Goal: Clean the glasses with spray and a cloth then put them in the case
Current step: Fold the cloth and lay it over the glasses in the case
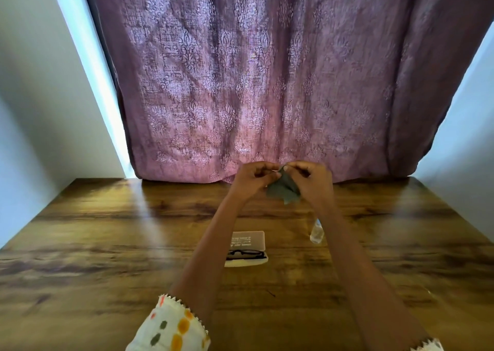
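Note:
Both hands are raised over the far part of the wooden table (107,238). My left hand (254,177) and my right hand (312,182) pinch the top edge of a small grey-green cloth (283,189), which hangs down between them. Below my arms an open pale glasses case (248,239) lies on the table, its lid up. Dark-framed glasses (247,253) rest in its lower half. A small clear spray bottle (317,233) stands to the right of the case, partly behind my right forearm.
A patterned purple curtain (267,83) hangs along the table's far edge. White walls (40,110) close in on the left and right. Bare tabletop stretches on both sides of the case.

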